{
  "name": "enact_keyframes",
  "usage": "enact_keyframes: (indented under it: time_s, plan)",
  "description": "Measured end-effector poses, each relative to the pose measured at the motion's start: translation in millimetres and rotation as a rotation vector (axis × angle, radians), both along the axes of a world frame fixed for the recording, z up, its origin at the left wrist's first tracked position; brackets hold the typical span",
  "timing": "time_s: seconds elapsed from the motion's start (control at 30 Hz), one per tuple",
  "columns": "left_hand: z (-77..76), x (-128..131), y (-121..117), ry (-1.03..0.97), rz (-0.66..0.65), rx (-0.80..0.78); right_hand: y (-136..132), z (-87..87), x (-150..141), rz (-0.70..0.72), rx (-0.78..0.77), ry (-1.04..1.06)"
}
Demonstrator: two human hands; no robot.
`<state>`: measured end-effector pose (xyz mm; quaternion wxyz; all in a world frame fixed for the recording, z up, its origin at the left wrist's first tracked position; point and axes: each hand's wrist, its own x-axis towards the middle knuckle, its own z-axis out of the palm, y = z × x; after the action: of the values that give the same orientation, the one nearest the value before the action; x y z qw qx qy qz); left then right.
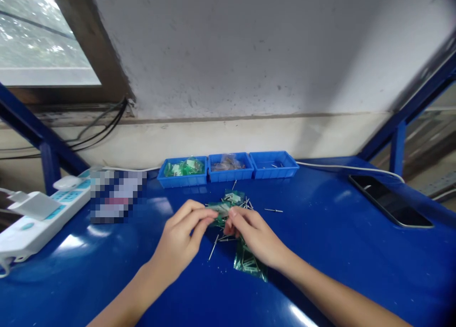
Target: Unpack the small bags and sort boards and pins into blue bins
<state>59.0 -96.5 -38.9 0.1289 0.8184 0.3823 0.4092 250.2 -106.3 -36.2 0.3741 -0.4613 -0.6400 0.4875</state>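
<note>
My left hand [182,232] and my right hand [257,234] meet over the middle of the blue table. Between them they pinch a small green plastic bag [219,208], its far side partly hidden by the fingers. Loose blind rivets [213,247] lie scattered beneath and around the hands, with one rivet [273,210] apart on the right. Under my right wrist lies another green bag [250,264] with several pale, slim pieces showing through. One more green bag [233,197] rests just beyond the fingertips.
Three blue bins stand along the wall: the left bin [182,181] with green bags, the middle bin [231,176] with clear bags, the right bin [276,173] with a few small pieces. A power strip [35,229] lies left, a phone [390,201] right.
</note>
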Motion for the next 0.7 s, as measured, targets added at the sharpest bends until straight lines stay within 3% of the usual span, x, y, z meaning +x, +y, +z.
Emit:
enact_keyframes:
  time_s: [0.07,0.13,0.27,0.37,0.47,0.57,0.7]
  plan:
    - [-1.2,7,-5,0.016,-0.092,0.027,1,-2.0,-1,-0.044,-0.057,0.110]
    - [-2.3,10,-5,0.057,-0.138,-0.061,2,-5.6,-1,-0.088,-0.002,0.118]
    - [-2.5,8,-1,0.040,-0.068,-0.414,0,-13.3,2,-0.160,0.320,-0.083]
    - [-2.9,6,1,-0.193,0.005,-0.679,-4,-15.8,3,-0.119,0.559,-0.199]
    - [-3.4,7,2,-0.354,-0.003,-0.790,-6,-15.0,3,-0.057,0.713,-0.251]
    - [-3.9,8,2,-0.307,0.003,-0.618,-6,-11.9,4,-0.124,0.672,-0.297]
    - [-6.3,8,0,-0.115,0.055,-0.110,-2,-5.1,1,-0.124,0.368,-0.122]
